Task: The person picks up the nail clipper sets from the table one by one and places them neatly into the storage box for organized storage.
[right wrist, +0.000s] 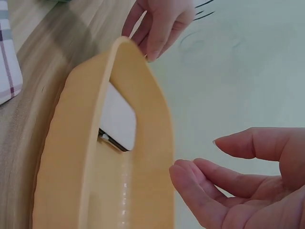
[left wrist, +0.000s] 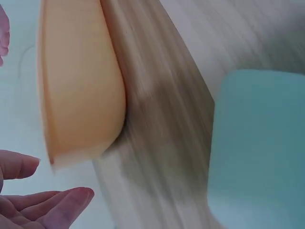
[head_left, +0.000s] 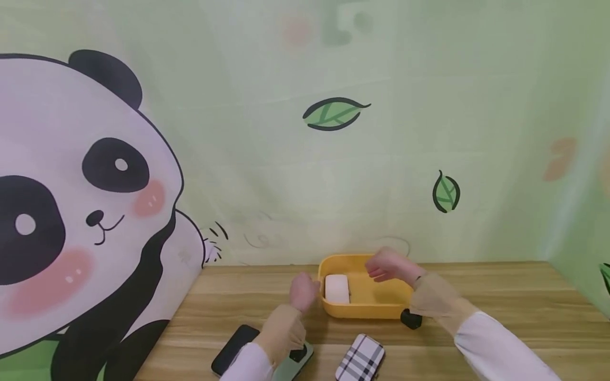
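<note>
A yellow tray [head_left: 376, 307] stands near the back of the wooden table, with a white rectangular block [head_left: 337, 289] lying in its left part. My left hand [head_left: 305, 290] hovers just off the tray's left end, fingers relaxed and empty; in the right wrist view its fingertips [right wrist: 151, 51] hang close to the tray's rim [right wrist: 119, 57]. My right hand [head_left: 379, 272] is raised over the tray's middle, loosely curled and holding nothing. The right wrist view shows those fingers [right wrist: 209, 191] apart from the tray, and the white block [right wrist: 119, 117] inside it.
A small black object [head_left: 411, 319] sits at the tray's front right corner. Near the front edge lie a black phone [head_left: 233, 349], a pale green case [head_left: 299, 362] and a plaid case [head_left: 360, 365]. A panda-print backdrop [head_left: 95, 201] rises behind the table.
</note>
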A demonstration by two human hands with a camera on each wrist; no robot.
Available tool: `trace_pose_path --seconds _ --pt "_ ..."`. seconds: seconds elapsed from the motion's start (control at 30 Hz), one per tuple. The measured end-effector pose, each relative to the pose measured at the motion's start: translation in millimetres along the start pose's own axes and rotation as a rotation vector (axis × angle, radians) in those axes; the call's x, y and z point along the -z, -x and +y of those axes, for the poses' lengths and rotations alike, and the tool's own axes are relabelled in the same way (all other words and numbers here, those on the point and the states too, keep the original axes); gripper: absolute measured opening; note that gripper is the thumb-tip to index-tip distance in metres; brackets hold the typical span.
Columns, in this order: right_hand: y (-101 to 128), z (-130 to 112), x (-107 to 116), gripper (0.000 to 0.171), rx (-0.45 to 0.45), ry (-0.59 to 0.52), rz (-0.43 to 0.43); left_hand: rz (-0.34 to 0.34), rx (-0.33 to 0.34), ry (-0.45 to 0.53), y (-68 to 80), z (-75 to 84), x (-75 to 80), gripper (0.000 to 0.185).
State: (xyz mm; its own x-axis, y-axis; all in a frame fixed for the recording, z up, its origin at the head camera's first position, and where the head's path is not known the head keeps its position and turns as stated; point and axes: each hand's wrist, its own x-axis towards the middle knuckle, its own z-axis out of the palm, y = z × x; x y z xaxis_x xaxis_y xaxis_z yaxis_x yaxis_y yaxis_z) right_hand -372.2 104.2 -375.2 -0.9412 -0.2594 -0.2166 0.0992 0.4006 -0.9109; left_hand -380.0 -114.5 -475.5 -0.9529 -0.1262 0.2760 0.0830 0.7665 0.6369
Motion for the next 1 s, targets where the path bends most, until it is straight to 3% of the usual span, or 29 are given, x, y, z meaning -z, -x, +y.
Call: trace_pose_path --seconds 0.07,0.13,0.27,0.43,0.7,1.0 --pt "6.2 -1.5 5.2 0.028 0.02 0.0 -0.011 -0.026 -0.01 -0.019 17.5 26.0 27.8 0.035" --pt "13.0 -3.6 9.3 0.029 0.035 0.005 -0.02 -0.017 -0.05 -0.033 25.5 35.7 39.6 0.037" --pt "26.6 -4.6 15.6 0.028 0.075 0.0 -0.035 0.009 -0.155 -0.064 29.5 39.9 42.8 0.037" --pt "46.2 -1.5 19.1 0.028 0.134 -0.039 -0.024 0.028 -0.288 -0.118 46.0 53.6 48.3 0.025" --pt "75.0 4.7 20.1 0.026 0.188 -0.107 -0.049 -0.077 -0.365 -0.088 77.0 73.0 58.4 0.014" --pt "98.5 17.8 9.2 0.024 0.22 -0.076 -0.152 -0.172 -0.429 -0.043 94.7 79.4 57.1 0.017"
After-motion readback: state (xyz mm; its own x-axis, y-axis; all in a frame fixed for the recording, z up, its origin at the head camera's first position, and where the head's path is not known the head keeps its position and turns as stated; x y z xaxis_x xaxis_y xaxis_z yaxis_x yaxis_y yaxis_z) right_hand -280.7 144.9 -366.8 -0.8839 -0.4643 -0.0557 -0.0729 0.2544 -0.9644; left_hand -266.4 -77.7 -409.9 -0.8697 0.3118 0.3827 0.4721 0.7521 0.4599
